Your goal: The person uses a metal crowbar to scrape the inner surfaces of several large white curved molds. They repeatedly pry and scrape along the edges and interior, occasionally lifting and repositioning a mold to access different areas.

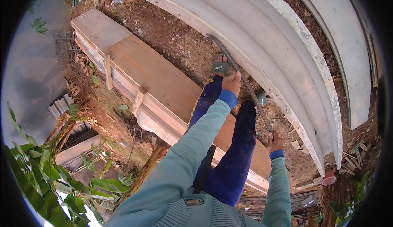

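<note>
A long ribbed steel pry bar (248, 84) slants beside the curved side of a pale, trough-like concrete piece (245, 39), its hooked end against or very near the lower edge. My right hand (274, 142) is closed around the bar's near end. Higher up, my left hand (232, 83) has curled fingers right beside the bar's middle; whether they grip it is hidden. Both feet, in green slide sandals (220, 68), are on the dirt by the concrete. Behind my legs lies a long form or box topped with wooden boards (153, 70).
A second concrete piece (347, 52) stands at the far right. Wood scraps (354, 159) and a reddish plastic cup or bucket (329, 178) lie lower right. Wire mesh (65, 47), corrugated sheets (60, 105) and banana leaves (46, 178) are at left.
</note>
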Available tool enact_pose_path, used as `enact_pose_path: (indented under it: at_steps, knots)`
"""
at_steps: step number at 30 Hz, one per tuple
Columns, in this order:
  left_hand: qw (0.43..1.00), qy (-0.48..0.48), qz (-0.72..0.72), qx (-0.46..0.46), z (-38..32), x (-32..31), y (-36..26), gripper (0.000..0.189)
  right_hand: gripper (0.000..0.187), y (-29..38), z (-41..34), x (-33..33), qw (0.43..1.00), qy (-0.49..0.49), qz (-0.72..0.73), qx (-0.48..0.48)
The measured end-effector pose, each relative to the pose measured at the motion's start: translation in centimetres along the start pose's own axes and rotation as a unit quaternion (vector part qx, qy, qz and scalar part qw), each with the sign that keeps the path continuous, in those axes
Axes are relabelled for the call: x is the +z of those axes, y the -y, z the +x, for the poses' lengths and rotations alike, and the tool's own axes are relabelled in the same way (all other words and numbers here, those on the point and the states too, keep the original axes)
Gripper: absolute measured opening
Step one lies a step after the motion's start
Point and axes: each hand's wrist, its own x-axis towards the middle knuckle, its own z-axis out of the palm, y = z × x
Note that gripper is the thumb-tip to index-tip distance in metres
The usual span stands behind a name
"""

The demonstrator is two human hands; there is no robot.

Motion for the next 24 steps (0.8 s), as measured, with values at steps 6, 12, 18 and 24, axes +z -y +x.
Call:
enact_pose_path:
  at_steps: [6,12,18,24]
  knots:
    - [0.997,0.052,0.057,-0.028,0.2,-0.1,-5.0,0.04,0.056,-6.4,6.2,-1.9,0.988,-0.085,-0.114,-0.056]
    - [0.99,0.081,0.012,-0.116,-1.7,-3.2,-9.9,0.037,0.04,0.0,1.7,-3.1,0.995,-0.049,-0.086,-0.03]
    - [0.997,0.046,-0.03,-0.05,-3.9,0.0,-7.7,0.042,0.039,7.9,-7.8,-2.4,0.998,-0.008,-0.011,0.068]
    - [0.994,0.056,-0.086,-0.033,-4.1,-0.1,-7.8,0.044,0.037,12.0,-8.4,-6.6,0.992,-0.011,-0.077,0.099]
